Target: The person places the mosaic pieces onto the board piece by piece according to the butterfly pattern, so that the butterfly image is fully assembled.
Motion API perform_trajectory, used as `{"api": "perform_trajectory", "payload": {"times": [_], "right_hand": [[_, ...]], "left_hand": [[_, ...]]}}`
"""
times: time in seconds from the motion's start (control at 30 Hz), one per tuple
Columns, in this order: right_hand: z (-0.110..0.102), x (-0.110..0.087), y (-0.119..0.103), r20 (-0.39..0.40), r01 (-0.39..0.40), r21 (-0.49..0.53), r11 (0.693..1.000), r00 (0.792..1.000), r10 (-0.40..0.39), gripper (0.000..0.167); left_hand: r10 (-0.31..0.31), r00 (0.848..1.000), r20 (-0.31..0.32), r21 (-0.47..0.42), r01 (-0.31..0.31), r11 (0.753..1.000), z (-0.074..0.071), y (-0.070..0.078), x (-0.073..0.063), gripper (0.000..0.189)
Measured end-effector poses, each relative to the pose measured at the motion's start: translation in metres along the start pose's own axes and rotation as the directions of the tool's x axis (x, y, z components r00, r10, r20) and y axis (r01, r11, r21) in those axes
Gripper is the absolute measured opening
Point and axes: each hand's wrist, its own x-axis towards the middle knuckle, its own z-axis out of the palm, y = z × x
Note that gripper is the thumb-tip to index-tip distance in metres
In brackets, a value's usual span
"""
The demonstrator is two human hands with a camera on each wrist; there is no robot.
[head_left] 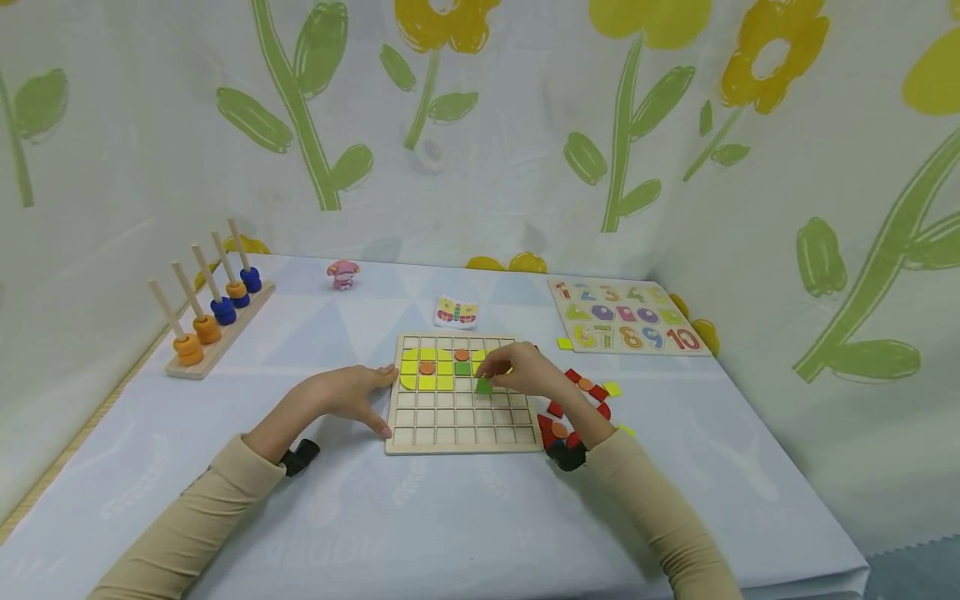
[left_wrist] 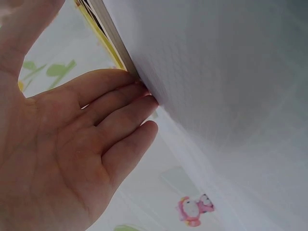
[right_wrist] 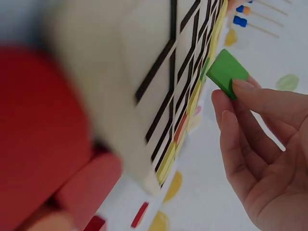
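A wooden grid board (head_left: 445, 417) lies on the table, with yellow tiles (head_left: 427, 382), orange round tiles and a green square in its upper rows. My left hand (head_left: 348, 393) touches the board's left edge, its fingers fairly straight and the thumb spread toward the lower corner. In the left wrist view those fingertips (left_wrist: 149, 103) rest against the edge. Above the middle of the grid, my right hand (head_left: 525, 371) pinches a green square tile (right_wrist: 226, 72) between thumb and fingers. The right wrist view shows this tile tilted and apart from the board.
Red tiles (head_left: 555, 409), orange rounds and yellow pieces lie loose right of the board. Behind it is a butterfly picture card (head_left: 456, 312). A number puzzle (head_left: 630, 317) stands back right, a pink figurine (head_left: 342, 274) back left, and a peg abacus (head_left: 197, 367) at the left.
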Motion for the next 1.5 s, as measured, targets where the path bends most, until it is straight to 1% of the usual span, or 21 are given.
{"api": "perform_trajectory", "payload": {"times": [0.17, 0.3, 0.4, 0.47, 0.6, 0.77, 0.83, 0.97, 1.1, 1.2, 1.3, 1.5], "right_hand": [[0.008, 0.02, -0.007, -0.008, -0.011, -0.058, 0.998, 1.0, 0.011, 0.014], [0.013, 0.032, -0.009, -0.018, -0.055, -0.081, 0.995, 0.998, 0.053, 0.012], [0.016, 0.036, -0.011, -0.026, -0.078, -0.08, 0.994, 0.997, 0.077, 0.01], [0.017, 0.038, -0.012, -0.03, -0.081, -0.086, 0.993, 0.996, 0.078, 0.009], [0.018, 0.037, -0.014, -0.012, -0.094, -0.116, 0.989, 0.996, 0.093, 0.008], [0.018, 0.033, -0.018, 0.011, -0.11, -0.162, 0.981, 0.994, 0.113, 0.016], [0.018, 0.031, -0.019, 0.018, -0.112, -0.164, 0.98, 0.993, 0.116, 0.019], [0.013, 0.024, -0.02, 0.027, -0.105, -0.136, 0.985, 0.994, 0.109, 0.022], [0.002, 0.011, -0.018, 0.005, -0.094, -0.099, 0.991, 0.996, 0.095, 0.022], [-0.009, 0.0, -0.01, -0.014, -0.102, -0.094, 0.99, 0.995, 0.101, 0.022], [-0.022, -0.011, 0.003, -0.035, -0.12, -0.114, 0.986, 0.993, 0.117, 0.023], [-0.046, -0.026, 0.034, -0.062, -0.207, -0.162, 0.965, 0.978, 0.2, 0.027]], "left_hand": [[-0.009, 1.0, 0.001, 0.003, 0.009, 1.0, 0.0, -0.001, 0.001, 0.107], [-0.008, 1.0, 0.001, 0.0, 0.008, 1.0, 0.0, -0.001, 0.002, 0.108], [-0.011, 1.0, 0.003, -0.003, 0.011, 1.0, 0.0, -0.001, 0.002, 0.108], [-0.014, 1.0, 0.005, -0.002, 0.014, 1.0, 0.001, -0.001, 0.002, 0.108], [-0.016, 1.0, 0.004, 0.003, 0.016, 1.0, 0.001, -0.001, 0.002, 0.108], [-0.009, 1.0, 0.008, 0.008, 0.009, 1.0, 0.0, -0.001, 0.002, 0.108], [-0.008, 1.0, 0.009, 0.009, 0.008, 1.0, 0.0, -0.001, 0.001, 0.108], [-0.01, 1.0, 0.011, 0.01, 0.01, 1.0, -0.001, -0.001, 0.001, 0.108], [-0.008, 1.0, 0.015, 0.009, 0.008, 1.0, 0.0, -0.001, 0.001, 0.108], [0.0, 1.0, 0.014, 0.014, 0.0, 1.0, 0.0, -0.001, 0.001, 0.108], [0.0, 1.0, 0.015, 0.019, -0.001, 1.0, 0.0, -0.002, 0.001, 0.108], [-0.017, 1.0, 0.018, 0.025, 0.017, 1.0, -0.001, -0.001, 0.001, 0.108]]}}
